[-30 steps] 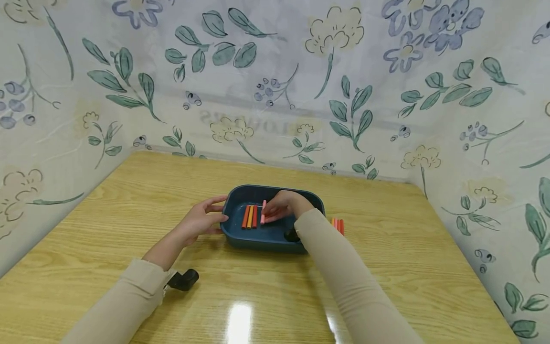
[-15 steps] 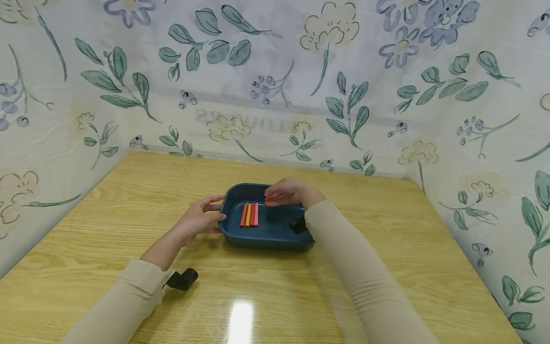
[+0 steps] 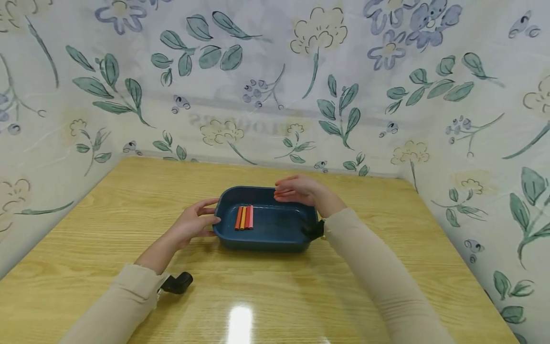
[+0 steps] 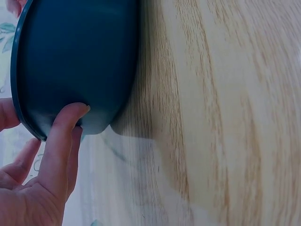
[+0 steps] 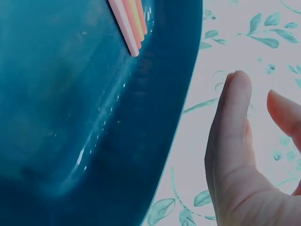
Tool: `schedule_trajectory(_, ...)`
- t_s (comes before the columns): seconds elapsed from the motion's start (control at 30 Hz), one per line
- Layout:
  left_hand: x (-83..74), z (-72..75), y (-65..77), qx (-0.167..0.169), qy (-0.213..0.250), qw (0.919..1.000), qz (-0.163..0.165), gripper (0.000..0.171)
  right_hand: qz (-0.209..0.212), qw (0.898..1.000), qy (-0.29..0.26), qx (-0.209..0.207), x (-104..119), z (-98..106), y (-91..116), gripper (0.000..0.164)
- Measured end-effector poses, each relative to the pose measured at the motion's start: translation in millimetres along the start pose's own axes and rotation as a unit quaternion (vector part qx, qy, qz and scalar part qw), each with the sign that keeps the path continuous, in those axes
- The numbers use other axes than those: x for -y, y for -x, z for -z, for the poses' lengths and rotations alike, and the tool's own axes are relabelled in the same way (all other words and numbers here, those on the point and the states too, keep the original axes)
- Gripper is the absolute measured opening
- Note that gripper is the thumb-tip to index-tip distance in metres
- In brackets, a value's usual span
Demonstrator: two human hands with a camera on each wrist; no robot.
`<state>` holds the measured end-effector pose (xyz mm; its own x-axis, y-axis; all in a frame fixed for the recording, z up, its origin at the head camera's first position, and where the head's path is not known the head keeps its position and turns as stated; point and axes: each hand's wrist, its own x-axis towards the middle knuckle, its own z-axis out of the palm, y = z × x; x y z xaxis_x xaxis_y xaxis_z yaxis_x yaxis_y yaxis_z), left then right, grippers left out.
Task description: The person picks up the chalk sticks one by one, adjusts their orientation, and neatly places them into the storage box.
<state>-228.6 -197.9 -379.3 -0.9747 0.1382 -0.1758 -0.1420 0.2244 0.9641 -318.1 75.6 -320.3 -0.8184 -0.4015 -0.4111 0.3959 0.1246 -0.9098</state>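
A dark blue oblong tub (image 3: 275,239) with rounded corners stands on the table. Inside, toward its left end, several thin coloured sticks, red, yellow and pink, lie side by side; the pink stick (image 3: 251,218) is the rightmost. My left hand (image 3: 192,227) grips the tub's left end, thumb at the rim and fingers against the outer wall. Over the back right rim my right hand (image 3: 305,191) hovers with its fingers straight and thumb apart, holding nothing. In the right wrist view the right hand (image 5: 240,155) is beside the tub's wall.
The wooden table (image 3: 258,306) meets a flower-patterned cloth backdrop (image 3: 266,105) at the back and sides. A black wrist mount (image 3: 178,283) sticks out from the left sleeve, and another black mount (image 3: 315,230) from the right one overlaps the tub's right end.
My right hand has let go of the pink stick beside the others and risen back and to the right, fingers straightened. The left hand keeps its grip on the tub.
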Motion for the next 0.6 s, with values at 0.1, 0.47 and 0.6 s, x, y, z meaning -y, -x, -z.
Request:
schedule_trajectory(0.1,0.0,1.3,1.2,0.000,-0.001,1.0000,0.001,0.061,0.015,1.000,-0.004,-0.003,-5,6,9,0.040)
schedule_trajectory(0.47,1.3,1.6,-1.6,0.004,0.003,1.0000,-0.002,0.062,0.047,0.998,0.008,-0.027,-28,34,43,0.045)
schedule_trajectory(0.6,3.0,2.6,-1.9,0.002,0.005,1.0000,-0.003,0.061,0.060,0.997,0.006,-0.042,-38,44,51,0.043)
